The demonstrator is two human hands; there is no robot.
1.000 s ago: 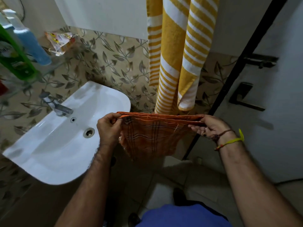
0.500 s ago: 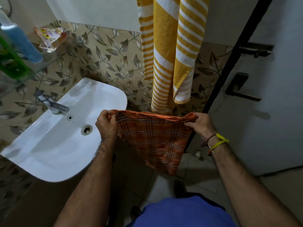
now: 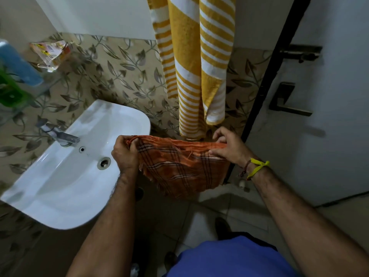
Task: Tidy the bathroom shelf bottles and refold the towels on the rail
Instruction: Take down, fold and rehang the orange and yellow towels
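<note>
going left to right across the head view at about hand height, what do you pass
tap → sink drain → left hand → orange towel → right hand → yellow wristband → door

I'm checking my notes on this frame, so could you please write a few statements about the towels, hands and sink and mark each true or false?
1. Both hands grip the orange towel. True: left hand, right hand.
2. The striped towel lies in the sink. False: it hangs against the wall.
3. The yellow band is on the left wrist. False: the right.
4. The orange towel is checked. True.
</note>
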